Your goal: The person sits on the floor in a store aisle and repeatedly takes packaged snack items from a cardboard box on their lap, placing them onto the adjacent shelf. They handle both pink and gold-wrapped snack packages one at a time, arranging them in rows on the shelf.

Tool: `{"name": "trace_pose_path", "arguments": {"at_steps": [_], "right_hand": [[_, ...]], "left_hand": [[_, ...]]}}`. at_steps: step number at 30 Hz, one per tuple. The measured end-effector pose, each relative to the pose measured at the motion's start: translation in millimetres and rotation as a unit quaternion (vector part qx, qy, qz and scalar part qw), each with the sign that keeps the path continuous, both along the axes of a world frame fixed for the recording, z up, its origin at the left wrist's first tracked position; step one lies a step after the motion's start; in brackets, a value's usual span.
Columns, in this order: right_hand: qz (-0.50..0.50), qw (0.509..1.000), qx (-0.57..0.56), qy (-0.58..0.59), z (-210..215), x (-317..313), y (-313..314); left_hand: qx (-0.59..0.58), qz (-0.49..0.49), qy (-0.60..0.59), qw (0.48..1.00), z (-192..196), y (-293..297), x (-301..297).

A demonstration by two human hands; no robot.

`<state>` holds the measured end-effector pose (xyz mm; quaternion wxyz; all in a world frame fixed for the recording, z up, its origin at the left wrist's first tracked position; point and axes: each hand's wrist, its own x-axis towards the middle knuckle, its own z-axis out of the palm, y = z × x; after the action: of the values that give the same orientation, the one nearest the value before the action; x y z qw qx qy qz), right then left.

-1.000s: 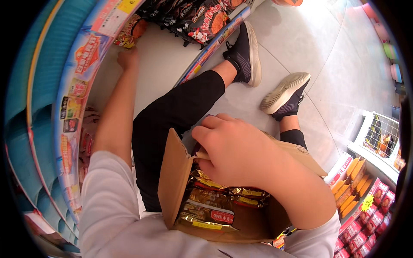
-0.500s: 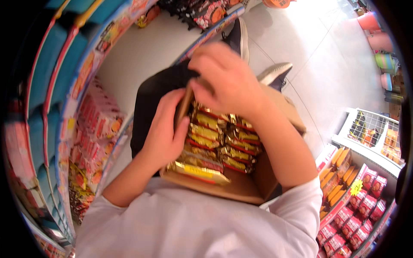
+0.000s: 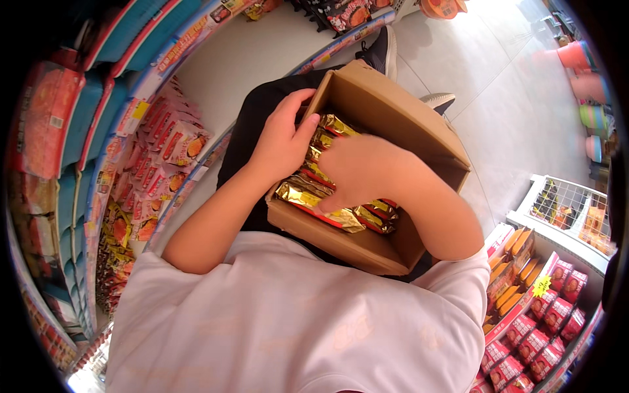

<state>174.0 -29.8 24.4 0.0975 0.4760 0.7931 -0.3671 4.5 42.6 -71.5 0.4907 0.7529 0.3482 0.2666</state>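
An open cardboard box lies tilted across my lap. Rows of gold foil snack packets with red edges stand packed inside it. My left hand grips the box's left wall, its thumb by the rim and its fingers on the outer side. Inside the box, my right hand curves down over the left row, closed around some packets. Its thumb presses near the front packet; its other fingertips are blurred and partly hidden. More packets show under the right hand, and bare cardboard shows at the box's right end.
To my left stands a shelf rack with pink snack bags. A display of red and orange packets stands at the right, below a white wire basket. My shoes rest on the tiled floor beyond the box.
My right hand has left the box's upper flap and moved down onto the packets. The far flap now stands more open. My left hand has shifted slightly up and right along with the box.
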Motion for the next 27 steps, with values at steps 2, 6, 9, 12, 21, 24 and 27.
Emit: {"name": "trace_pose_path", "arguments": {"at_steps": [2, 6, 9, 12, 21, 24, 27], "right_hand": [[0.030, 0.997, -0.076, -0.010, -12, -3, -7], [0.059, 0.992, -0.112, -0.024, -34, -4, -1], [0.061, 0.988, -0.126, -0.058, -40, 2, 8], [0.041, 0.989, -0.140, -0.008, -41, 15, 12], [-0.057, 0.988, -0.143, 0.006, -76, 41, 33], [-0.051, 0.991, -0.111, 0.055, -79, 40, 35], [-0.045, 0.992, -0.076, 0.085, -74, 38, 34]], "left_hand": [[-0.003, 0.004, 0.014, 1.000, 7, 0, 3], [0.000, 0.005, 0.023, 1.000, 7, 1, 5], [-0.010, 0.007, 0.014, 1.000, 9, 1, 7], [-0.007, 0.012, 0.004, 1.000, 6, 2, 7], [-0.047, 0.018, -0.032, 0.998, 1, 3, 9], [-0.041, 0.015, -0.028, 0.999, 0, 3, 8], [-0.051, 0.010, -0.025, 0.998, 1, 2, 8]]}}
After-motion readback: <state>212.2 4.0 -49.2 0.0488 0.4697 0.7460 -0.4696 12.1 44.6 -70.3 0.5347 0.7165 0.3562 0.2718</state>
